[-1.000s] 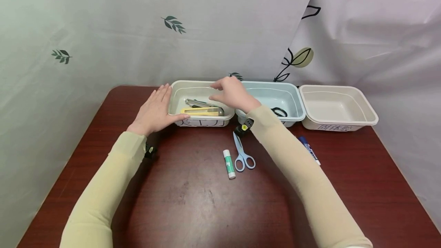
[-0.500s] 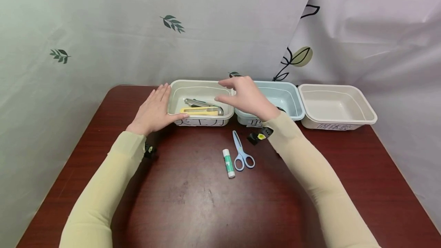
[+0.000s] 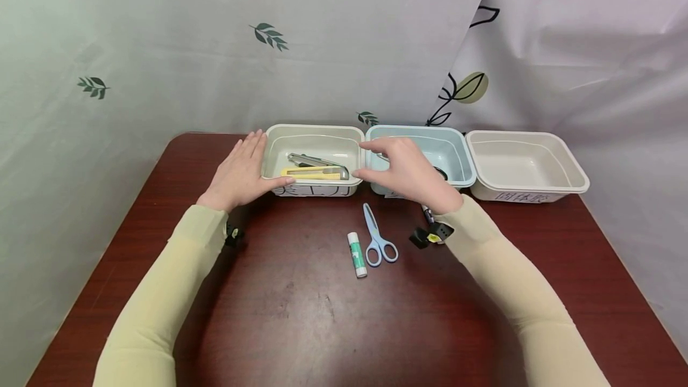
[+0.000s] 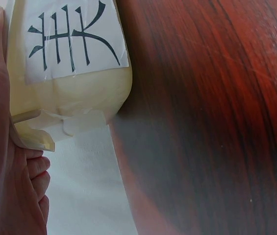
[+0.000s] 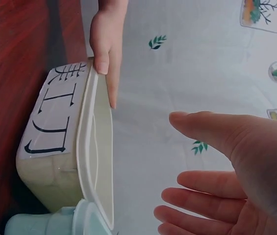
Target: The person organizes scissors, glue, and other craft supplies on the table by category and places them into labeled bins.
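My left hand rests against the left end of a cream plastic bin, fingers extended along the side and thumb on the front rim. Inside that bin lie a yellow box cutter and a grey one. My right hand hovers over the front of the light blue bin, thumb and fingers spread apart, holding nothing. It partly covers that bin, where a black loop shows. The right wrist view shows the same hand with its palm bare.
Blue-handled scissors and a green-and-white glue stick lie on the dark red table. A pen-like item is partly hidden under the right wrist. A second cream bin with a label stands at the right. A patterned curtain hangs behind.
My right hand has moved right and toward me, from above the cream bin to above the blue bin's front. My left hand stays on the cream bin.
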Motion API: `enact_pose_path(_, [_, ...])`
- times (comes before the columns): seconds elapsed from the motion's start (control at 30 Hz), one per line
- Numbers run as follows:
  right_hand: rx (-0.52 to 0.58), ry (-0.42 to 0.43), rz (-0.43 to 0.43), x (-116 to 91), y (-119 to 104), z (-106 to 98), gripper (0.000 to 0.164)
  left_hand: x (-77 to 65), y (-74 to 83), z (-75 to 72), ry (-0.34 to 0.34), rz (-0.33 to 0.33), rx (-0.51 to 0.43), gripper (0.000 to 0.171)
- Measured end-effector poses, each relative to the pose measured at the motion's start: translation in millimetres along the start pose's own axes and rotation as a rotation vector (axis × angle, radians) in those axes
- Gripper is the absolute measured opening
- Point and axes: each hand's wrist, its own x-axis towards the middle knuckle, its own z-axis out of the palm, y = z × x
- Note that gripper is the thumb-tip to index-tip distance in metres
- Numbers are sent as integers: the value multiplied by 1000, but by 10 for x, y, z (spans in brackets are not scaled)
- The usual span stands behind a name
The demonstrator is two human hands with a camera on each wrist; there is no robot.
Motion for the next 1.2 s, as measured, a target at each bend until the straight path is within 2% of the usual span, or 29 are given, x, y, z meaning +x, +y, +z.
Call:
enact_pose_path(0.2, [7,31,-19,-187,32,-21,55,-2,-2,15,0,-2,-6,124])
enact_pose_path(0.53, [-20,37,6,-476,57,-5,60,-10,1,19,-4,-4,-16,124])
enact_pose_path(0.97, [-43,-22,27,-764,154,206,66,-7,0,6,-11,-12,-21,124])
enact_pose_path(1.2, [-66,-25,34,-903,220,362,68,-8,12,-12,-12,-10,-25,123])
